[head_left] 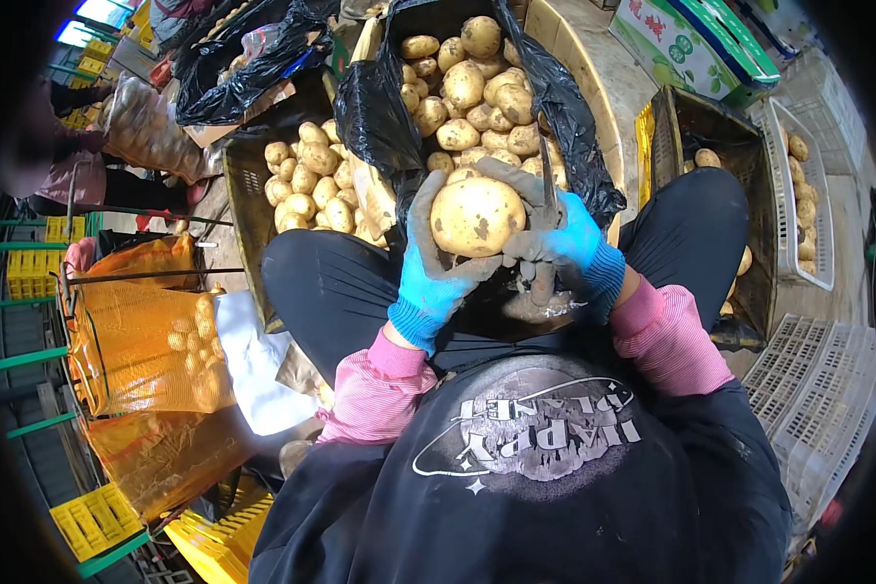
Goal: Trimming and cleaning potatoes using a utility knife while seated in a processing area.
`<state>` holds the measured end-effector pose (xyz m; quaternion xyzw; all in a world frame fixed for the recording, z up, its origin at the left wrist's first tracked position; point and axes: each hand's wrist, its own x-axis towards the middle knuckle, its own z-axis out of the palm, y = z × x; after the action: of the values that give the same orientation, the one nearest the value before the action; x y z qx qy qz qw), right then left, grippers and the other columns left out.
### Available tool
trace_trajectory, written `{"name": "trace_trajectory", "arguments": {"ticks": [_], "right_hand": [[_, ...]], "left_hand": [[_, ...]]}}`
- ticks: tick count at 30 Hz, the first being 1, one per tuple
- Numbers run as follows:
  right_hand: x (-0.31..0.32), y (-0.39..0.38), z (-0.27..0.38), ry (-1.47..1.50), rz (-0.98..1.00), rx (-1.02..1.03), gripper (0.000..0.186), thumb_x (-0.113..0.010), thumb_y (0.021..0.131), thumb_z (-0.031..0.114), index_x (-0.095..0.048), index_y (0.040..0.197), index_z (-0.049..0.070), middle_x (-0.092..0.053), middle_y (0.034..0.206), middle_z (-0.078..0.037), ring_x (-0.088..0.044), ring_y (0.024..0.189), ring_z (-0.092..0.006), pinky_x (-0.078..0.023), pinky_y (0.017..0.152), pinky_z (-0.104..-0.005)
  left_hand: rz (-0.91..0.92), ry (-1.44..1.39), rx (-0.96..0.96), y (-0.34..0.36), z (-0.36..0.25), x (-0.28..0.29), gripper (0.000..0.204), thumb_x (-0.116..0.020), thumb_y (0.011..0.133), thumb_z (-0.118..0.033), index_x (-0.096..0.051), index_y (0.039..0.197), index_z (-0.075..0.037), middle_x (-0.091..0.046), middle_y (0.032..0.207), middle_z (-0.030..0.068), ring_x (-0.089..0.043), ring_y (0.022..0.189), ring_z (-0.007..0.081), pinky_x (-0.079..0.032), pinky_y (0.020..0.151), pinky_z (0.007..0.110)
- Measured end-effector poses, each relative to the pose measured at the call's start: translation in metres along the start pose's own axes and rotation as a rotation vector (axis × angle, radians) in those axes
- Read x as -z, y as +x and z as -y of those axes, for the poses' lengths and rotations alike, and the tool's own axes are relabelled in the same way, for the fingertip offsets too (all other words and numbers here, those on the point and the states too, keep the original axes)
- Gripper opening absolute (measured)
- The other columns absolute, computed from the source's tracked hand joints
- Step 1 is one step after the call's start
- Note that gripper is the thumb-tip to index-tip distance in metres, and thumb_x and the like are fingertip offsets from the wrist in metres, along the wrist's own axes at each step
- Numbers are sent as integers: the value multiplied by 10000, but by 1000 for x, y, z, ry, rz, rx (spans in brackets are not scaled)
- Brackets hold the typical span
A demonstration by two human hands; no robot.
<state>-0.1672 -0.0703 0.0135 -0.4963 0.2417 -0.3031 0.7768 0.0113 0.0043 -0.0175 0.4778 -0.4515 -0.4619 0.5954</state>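
Note:
A large pale potato (477, 218) with brown dirt spots is cupped between my two hands above my lap. My left hand (431, 255), in a blue glove with a grey, dirty palm, curls round its left side and underside. On the other side, my right hand (555, 238) in a matching glove steadies the potato with its fingers. A narrow dark knife blade (546, 173) points up from this right hand, and what looks like its handle shows below the palm. Just beyond my hands, many potatoes (464, 86) fill a container lined with a black plastic bag (579, 117).
Left of my knee stands a crate of smaller potatoes (307, 180). To the right are a dark crate (664, 146), a white basket (818, 248) of potatoes and stacked white crates (808, 389). An orange mesh sack (136, 331) hangs at left. A person (73, 180) stands far left.

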Motion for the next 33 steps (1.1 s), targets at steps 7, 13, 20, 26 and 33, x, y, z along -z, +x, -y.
{"name": "trace_trajectory", "arguments": {"ticks": [7, 13, 20, 26, 33], "right_hand": [[15, 13, -20, -241, -156, 76, 549, -623, 937, 270, -487, 1424, 59, -661, 1065, -82, -604, 647, -76, -480, 546, -190], [-9, 14, -24, -275, -130, 207, 498, -550, 993, 407, -531, 1382, 96, -651, 1095, -58, -526, 534, -59, -449, 477, -185], [-21, 12, -22, -300, -281, 25, 535, -551, 983, 482, -574, 1352, 95, -674, 954, -47, -514, 486, -55, -427, 425, -198], [-26, 1, -29, -83, -194, -113, 618, -675, 914, 464, -542, 1395, 100, -685, 953, -53, -531, 478, -62, -431, 416, -203], [-28, 2, -15, 140, -19, -67, 790, -789, 819, 261, -406, 1459, 2, -578, 1313, -134, -657, 802, -150, -510, 566, -237]], "left_hand": [[-64, 450, -317, -3, 10, 3, 1062, -922, 605, -187, -322, 1467, -34, -464, 1381, 156, -555, 1207, 267, -478, 1031, 392], [-185, 604, -252, -5, 2, 4, 1063, -942, 566, -204, -355, 1428, 3, -494, 1336, 171, -567, 1183, 273, -481, 1020, 391], [-212, 366, -208, -5, 6, 0, 926, -879, 641, -160, -388, 1403, 25, -525, 1308, 170, -572, 1167, 250, -491, 1001, 385], [-365, -22, -107, -2, -10, 5, 482, -666, 860, -208, -543, 1258, 35, -595, 1210, 162, -589, 1119, 230, -496, 966, 357], [-241, 305, -343, 3, -19, 11, 490, -296, 1075, -368, -533, 1269, 13, -595, 1256, 185, -597, 1132, 267, -475, 994, 381]]}}
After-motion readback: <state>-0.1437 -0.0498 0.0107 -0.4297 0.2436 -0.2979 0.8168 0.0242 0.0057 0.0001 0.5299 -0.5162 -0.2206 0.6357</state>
